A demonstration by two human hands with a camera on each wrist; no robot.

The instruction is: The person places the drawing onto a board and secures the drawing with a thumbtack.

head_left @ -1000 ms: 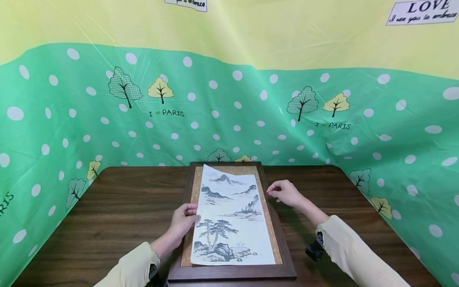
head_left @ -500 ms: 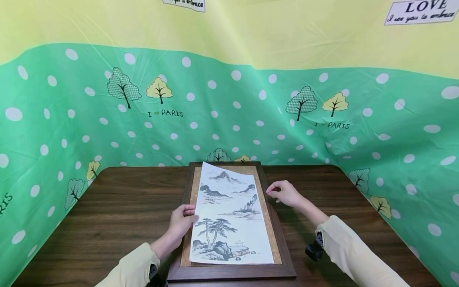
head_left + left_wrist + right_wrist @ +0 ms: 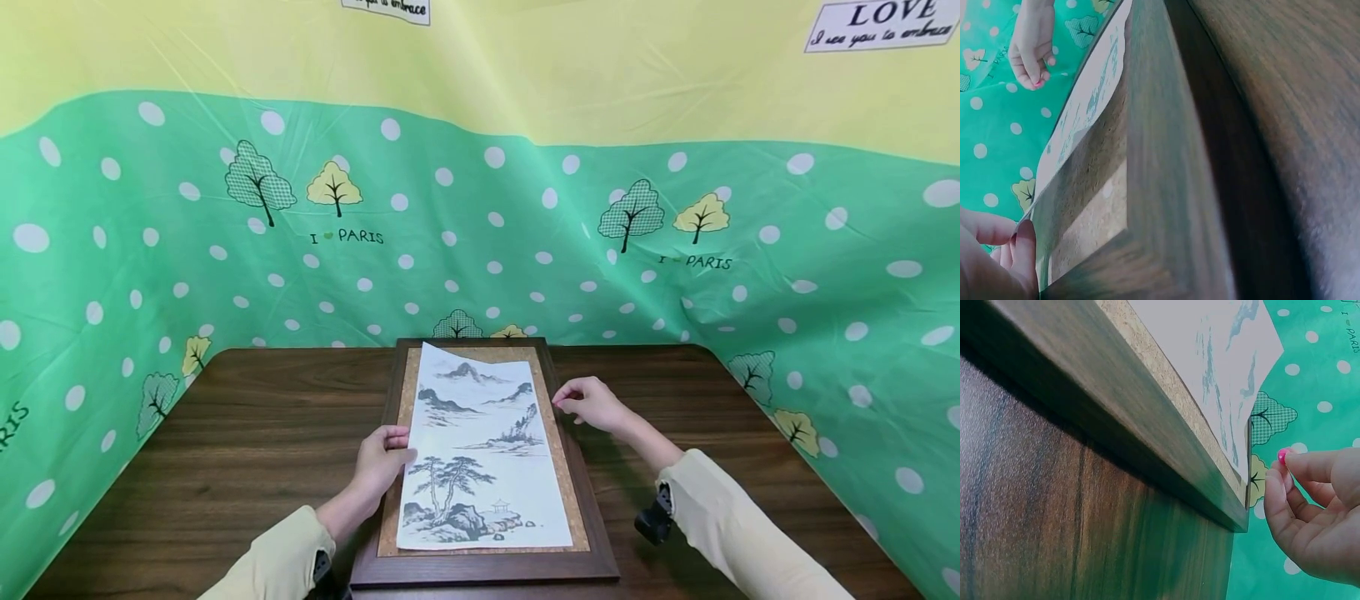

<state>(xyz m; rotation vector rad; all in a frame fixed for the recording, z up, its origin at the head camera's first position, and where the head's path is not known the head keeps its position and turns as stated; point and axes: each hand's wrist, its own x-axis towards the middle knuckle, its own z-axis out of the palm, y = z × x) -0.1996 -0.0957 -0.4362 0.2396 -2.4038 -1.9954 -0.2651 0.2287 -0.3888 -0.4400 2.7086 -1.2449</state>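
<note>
A landscape ink painting on a paper sheet (image 3: 480,454) lies on the cork panel (image 3: 558,450) of a dark wooden picture frame (image 3: 592,517), and the frame lies flat on a brown wooden table (image 3: 247,442). The sheet is a little crooked on the cork: its lower left corner reaches close to the left inner edge of the frame, and its far left corner curls up from the panel.

The left hand (image 3: 384,462) is at the left edge of the sheet, about in the middle of its length. The fingers (image 3: 1022,250) touch this paper edge, and in the left wrist view the edge is lifted a little from the cork next to them. I cannot tell from the pictures if the fingers really pinch the paper or only press against it.

The right hand (image 3: 592,404) is above the right rail of the frame, beside the right edge of the sheet but apart from it. Its thumb and index finger (image 3: 1285,469) are closed together on a small pink thing (image 3: 1282,454); it is too small to say if this is a pin or a painted nail. The other fingers are loosely curled.

Behind the table hangs a green cloth with white dots and trees (image 3: 465,233), with yellow cloth above it.
</note>
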